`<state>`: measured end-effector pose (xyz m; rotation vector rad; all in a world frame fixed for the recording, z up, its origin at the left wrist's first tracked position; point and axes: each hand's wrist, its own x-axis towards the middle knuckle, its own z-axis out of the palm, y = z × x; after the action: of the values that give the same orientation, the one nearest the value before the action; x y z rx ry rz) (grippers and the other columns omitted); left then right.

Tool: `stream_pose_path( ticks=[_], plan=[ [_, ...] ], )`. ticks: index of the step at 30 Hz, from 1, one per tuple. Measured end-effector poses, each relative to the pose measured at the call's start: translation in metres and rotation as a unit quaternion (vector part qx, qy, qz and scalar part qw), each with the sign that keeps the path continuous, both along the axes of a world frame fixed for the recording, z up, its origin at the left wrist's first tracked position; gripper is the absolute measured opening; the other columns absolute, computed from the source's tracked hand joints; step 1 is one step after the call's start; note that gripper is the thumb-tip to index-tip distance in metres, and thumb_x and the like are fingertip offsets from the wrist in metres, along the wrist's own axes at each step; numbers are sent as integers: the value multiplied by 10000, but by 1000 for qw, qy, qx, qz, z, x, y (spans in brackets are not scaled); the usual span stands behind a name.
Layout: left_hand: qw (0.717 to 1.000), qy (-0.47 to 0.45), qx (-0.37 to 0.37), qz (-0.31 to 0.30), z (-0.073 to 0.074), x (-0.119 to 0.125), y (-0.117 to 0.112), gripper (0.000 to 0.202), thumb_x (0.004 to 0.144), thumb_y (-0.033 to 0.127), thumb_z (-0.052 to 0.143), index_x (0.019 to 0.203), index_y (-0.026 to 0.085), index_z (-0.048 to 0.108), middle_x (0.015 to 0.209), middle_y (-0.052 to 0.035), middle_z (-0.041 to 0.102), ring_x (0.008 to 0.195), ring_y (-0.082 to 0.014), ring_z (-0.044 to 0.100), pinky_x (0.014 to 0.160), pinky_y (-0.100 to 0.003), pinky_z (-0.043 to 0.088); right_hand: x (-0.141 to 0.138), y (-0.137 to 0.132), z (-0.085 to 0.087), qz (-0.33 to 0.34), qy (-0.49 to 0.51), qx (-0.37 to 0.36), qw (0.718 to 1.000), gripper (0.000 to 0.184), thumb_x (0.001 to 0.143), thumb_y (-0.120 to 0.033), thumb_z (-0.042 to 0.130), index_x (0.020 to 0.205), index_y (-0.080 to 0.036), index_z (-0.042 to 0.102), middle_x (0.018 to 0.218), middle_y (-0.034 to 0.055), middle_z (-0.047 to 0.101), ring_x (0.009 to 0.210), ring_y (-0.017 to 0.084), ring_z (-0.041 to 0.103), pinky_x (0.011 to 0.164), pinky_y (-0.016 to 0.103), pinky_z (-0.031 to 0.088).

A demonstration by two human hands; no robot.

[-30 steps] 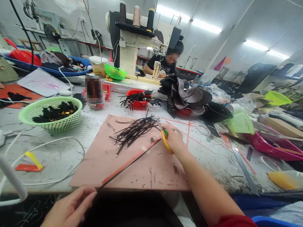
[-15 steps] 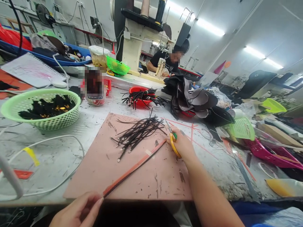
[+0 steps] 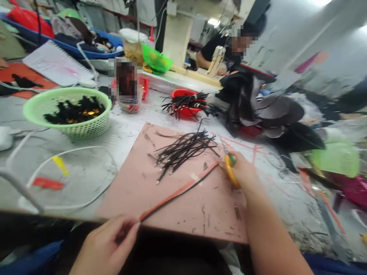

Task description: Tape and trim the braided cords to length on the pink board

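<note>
While L hand (image 3: 111, 244) pinches nr end of a thin black cord (image 3: 174, 196), R hand (image 3: 243, 172) grips metal scissors (image 3: 228, 162) w/ yellow-and-green handles
Cord runs diag. beside narrow flat orange strip (image 3: 209, 168), over rectangular pink mat (image 3: 218, 214); far end at R fingertips, can't tell if pinched; loose heap of thin black cords (image 3: 183, 151) just beyond, on mat; round red plastic bowl (image 3: 183, 93) w/ more cords behind

You have a bright picture, a ceiling light (image 3: 320, 2) glaring at far right and a small lamp (image 3: 213, 22) glowing farther left, while blur softens your scissors (image 3: 228, 168) and smears the right of the bench (image 3: 301, 215).
</note>
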<state>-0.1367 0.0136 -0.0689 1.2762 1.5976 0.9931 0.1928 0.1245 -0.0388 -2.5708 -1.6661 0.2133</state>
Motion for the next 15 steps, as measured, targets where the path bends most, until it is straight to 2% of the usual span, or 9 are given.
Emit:
stream_pose_path(
  ticks=[3, 5, 10, 15],
  plan=[
    [989, 121, 35, -83, 11, 2, -1, 97, 662, 293, 624, 590, 231, 645, 538, 18, 647, 482, -140, 591, 499, -173, 451, 3, -2, -1, -21, -5, -27, 999, 546, 742, -515, 497, 1206, -232, 445, 941, 117, 648, 877, 322, 603, 662, 360, 427],
    [981, 160, 46, -98, 15, 4, -2, 126, 706, 260, 566, 596, 219, 612, 532, 25, 631, 475, -123, 578, 491, -165, 442, 4, -3, -1, -20, -6, -39, 999, 553, 735, -513, 504, 1207, -232, 441, 937, 123, 643, 871, 336, 597, 653, 368, 422],
    [974, 195, 54, -105, 18, 9, -4, 149, 721, 227, 516, 583, 206, 567, 511, 39, 592, 449, -100, 538, 469, -161, 421, 0, -6, 2, -14, -3, -18, 1000, 515, 736, -501, 497, 1178, -239, 461, 861, 110, 641, 806, 329, 588, 594, 351, 407],
    [980, 184, 21, -72, 15, 12, -1, 131, 681, 238, 520, 561, 202, 557, 495, 40, 562, 454, -107, 520, 469, -179, 414, -5, -12, 8, -18, -9, 28, 999, 489, 733, -467, 506, 1170, -250, 482, 844, 100, 643, 753, 302, 586, 581, 334, 392]
  ],
)
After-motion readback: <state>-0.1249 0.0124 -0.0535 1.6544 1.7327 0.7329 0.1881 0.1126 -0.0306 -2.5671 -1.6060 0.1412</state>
